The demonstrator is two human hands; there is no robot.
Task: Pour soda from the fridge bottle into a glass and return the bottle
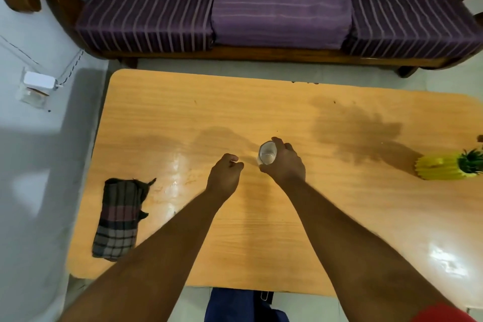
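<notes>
Now I'm wrapping my right hand (283,165) around the glass (267,156) on the worktop (287,230), fingers gripping it. My left hand (224,174) is hovering loosely curled, empty. I'm keeping the glass upright and steady.

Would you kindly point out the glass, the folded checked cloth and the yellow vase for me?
glass (267,156): head view, on its open rim.
folded checked cloth (118,219): head view, on its middle.
yellow vase (437,167): head view, on its ribbed body.

I see both forearms extended forward. My left hand (225,170) is loosely curled, holding nothing. My right hand (285,165) is wrapped in a grasp.
</notes>
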